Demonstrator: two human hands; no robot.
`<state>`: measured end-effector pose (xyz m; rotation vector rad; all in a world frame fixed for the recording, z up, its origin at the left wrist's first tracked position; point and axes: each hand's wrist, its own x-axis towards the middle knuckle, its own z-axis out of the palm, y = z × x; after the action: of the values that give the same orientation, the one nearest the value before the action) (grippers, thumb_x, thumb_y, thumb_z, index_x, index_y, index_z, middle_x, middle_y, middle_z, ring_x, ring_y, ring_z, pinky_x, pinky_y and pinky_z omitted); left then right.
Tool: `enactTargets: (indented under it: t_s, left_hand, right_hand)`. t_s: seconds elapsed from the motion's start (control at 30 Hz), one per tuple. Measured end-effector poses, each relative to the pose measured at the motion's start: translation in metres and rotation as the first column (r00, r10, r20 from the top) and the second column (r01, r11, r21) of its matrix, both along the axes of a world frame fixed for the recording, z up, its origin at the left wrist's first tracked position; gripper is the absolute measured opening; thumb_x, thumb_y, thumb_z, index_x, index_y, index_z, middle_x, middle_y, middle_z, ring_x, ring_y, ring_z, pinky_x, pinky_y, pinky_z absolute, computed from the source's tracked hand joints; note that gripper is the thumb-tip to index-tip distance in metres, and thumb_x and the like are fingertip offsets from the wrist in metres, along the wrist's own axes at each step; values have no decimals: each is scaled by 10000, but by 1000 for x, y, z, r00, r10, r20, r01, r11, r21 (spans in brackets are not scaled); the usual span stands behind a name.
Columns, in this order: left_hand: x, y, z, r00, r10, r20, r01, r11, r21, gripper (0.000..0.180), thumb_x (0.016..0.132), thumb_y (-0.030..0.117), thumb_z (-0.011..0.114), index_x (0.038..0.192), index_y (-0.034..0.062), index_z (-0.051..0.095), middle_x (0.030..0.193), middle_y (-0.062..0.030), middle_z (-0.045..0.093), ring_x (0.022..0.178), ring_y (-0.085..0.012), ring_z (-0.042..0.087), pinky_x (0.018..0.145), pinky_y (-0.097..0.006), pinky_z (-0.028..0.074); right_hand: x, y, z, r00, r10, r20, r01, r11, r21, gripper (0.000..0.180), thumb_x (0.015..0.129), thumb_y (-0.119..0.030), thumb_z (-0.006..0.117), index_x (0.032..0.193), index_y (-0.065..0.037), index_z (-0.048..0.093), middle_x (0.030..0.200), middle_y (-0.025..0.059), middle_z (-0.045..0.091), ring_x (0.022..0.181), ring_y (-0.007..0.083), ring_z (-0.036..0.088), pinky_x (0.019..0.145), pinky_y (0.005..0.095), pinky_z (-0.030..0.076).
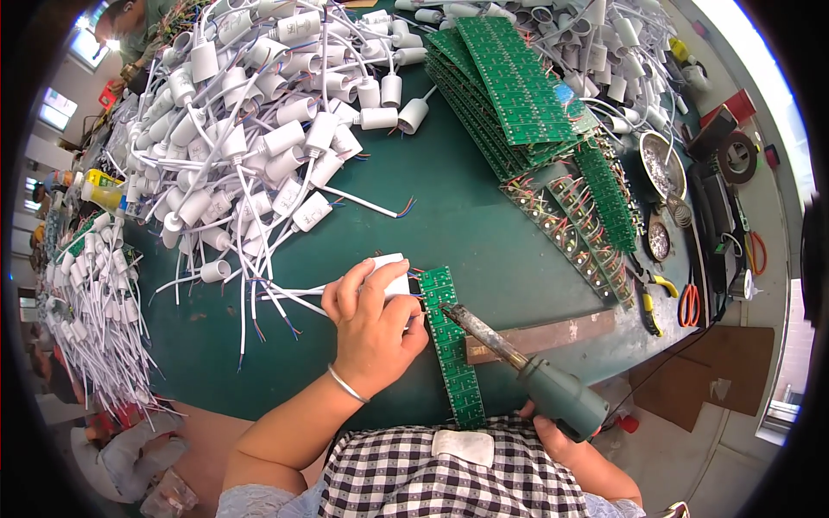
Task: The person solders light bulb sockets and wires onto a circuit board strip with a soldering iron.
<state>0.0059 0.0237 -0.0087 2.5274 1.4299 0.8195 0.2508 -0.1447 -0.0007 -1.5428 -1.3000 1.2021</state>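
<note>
My left hand (373,332) is closed round a white plastic lamp holder (393,274), its thumb and fingers beside a narrow strip of green circuit boards (458,371). Thin coloured wires run from the holder to the upper part of the strip. In my right hand (557,439) is a soldering iron (561,397) with a green handle, gripped from below, its fingers partly hidden. The iron's dark tip meets the strip, or hovers just over it, near the wires. Beneath the iron's shaft lies a flat brown bar (561,332).
A large heap of white lamp holders with cables (276,138) covers the left and back. Stacked green board panels (509,86) stand at the back right. Nearby are a metal bowl (662,168), pliers (649,302), orange-handled scissors (688,305) and black tape (737,157). Another person (129,30) is at far left.
</note>
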Motion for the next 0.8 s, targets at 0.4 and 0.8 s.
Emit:
enactTargets:
  t_s: [0.4,0.8]
  left_hand:
    - [-6,-2,0,997,-71,19,69,995,76,186,606,85,727,741,173,634,1218,-44,540,1209,-316,371,964,-458,256]
    - [-6,-5,-3,998,-61,-27,65,986,152,154,638,120,721,734,192,624,1226,64,544,1233,-256,363,957,-483,250]
  right_hand:
    - [-3,2,10,1000,-25,-13,24,996,-87,323,785,-105,691,1090,-22,623,1062,132,617,953,298,595,837,386,471]
    - [-3,6,8,999,37,32,-35,997,-71,346,748,-60,707,1081,-17,625,1019,127,631,926,291,610,833,368,482]
